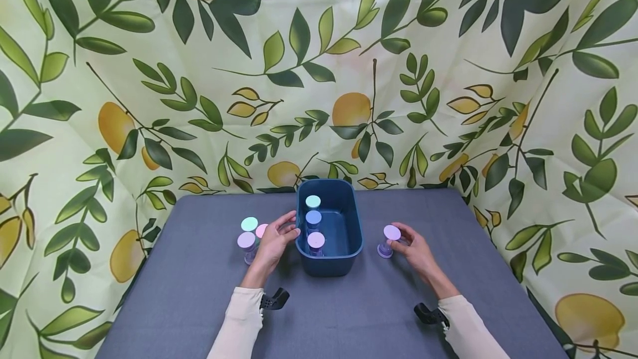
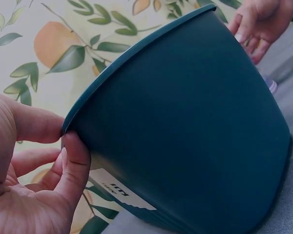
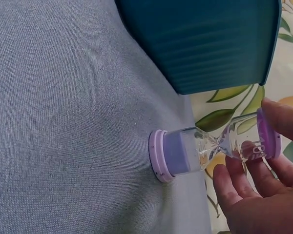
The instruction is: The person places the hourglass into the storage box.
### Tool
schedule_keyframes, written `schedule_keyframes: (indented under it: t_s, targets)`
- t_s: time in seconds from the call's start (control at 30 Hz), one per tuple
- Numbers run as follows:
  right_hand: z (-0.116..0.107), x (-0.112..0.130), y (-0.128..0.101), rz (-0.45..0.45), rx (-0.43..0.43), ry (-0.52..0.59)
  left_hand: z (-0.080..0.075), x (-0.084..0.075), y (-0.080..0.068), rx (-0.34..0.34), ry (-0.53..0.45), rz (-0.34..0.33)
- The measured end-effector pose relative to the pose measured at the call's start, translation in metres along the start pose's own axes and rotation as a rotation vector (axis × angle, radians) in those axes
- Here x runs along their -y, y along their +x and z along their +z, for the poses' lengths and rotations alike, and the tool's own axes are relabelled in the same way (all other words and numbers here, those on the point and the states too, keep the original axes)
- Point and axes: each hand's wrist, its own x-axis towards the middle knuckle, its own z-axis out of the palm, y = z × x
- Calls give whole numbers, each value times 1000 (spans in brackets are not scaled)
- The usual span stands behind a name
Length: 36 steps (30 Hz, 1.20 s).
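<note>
A dark blue plastic bin (image 1: 329, 267) stands upright on the table. My left hand (image 1: 271, 245) pinches its left rim between thumb and fingers, as the left wrist view shows at the bin's rim (image 2: 95, 80). To the right of the bin, my right hand (image 1: 416, 254) grips the upper cap of a sand timer with lilac caps (image 3: 183, 152). Its purple sand lies in the lower bulb, and its base is at the tabletop. Inside the bin, along the left side, stand a green-capped timer (image 1: 313, 201), a blue-capped timer (image 1: 313, 218) and a lilac-capped timer (image 1: 316, 240).
Left of my left hand stand a mint-green-capped timer (image 1: 250, 224), a lilac-capped timer (image 1: 246, 240) and a pink-capped timer (image 1: 261, 230), partly hidden by the hand. A grey cloth covers the table (image 1: 329, 314). Lemon-print fabric (image 1: 319, 98) hangs behind and at the sides.
</note>
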Motion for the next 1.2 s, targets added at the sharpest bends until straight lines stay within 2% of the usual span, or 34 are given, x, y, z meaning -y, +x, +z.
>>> schedule_keyframes:
  t_s: [0.27, 0.5, 0.9, 1.2]
  targets:
    - [1, 1, 0, 30, 0, 19, 1, 1, -1, -6, -3, -3]
    - [0, 5, -1, 14, -22, 9, 1, 2, 0, -1, -3, -4]
    - [-13, 49, -10, -71, -37, -1, 1, 0, 1, -2, -10, 0]
    - [-14, 80, -13, -84, -26, 71, 1, 0, 0, -9, -10, -6]
